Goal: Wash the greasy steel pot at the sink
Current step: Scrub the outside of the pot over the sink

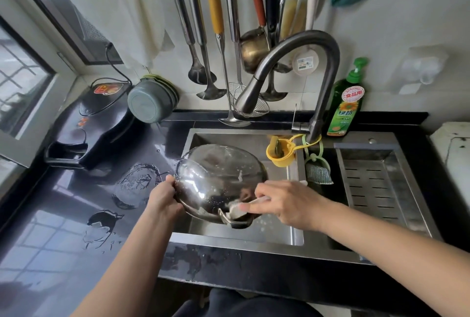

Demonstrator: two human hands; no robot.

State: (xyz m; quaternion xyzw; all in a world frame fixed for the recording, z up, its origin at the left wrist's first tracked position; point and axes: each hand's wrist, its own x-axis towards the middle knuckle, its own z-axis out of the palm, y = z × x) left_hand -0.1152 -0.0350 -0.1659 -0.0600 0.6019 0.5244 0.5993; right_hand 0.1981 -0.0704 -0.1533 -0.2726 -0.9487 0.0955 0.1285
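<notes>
I see one black countertop (63,227) with puddles of water on it, and set into it one steel sink (279,236) of two basins; the right basin carries one slotted drain tray (376,184). One dark electric griddle (94,126) sits at the left of the counter, with one grey-green pot (150,103) tipped on its side just behind it. One curved dark faucet (300,62) arches over the left basin. On the wall rail above I count about eight hanging utensils (216,37), ladles, a wire skimmer and a small brass pot among them; some overlap, so I cannot give the number for certain.

The one steel pot (216,179) I am washing is held tilted over the left basin, its rounded outside turned towards me, wet and flecked with suds.

One green bottle of dish soap (344,103) stands behind the sink at the right of the faucet; its round red seal reads 食品用, and the larger green characters below I cannot read surely. One yellow holder (281,154) and one green holder with a scrubber (319,171) hang from the faucet base.

My left hand (162,197) grips the pot's rim at its left side, fingers curled over the edge. My right hand (284,202) pinches one pale scrubbing pad (237,211) and presses it against the pot's lower part, near its handle (229,220).
</notes>
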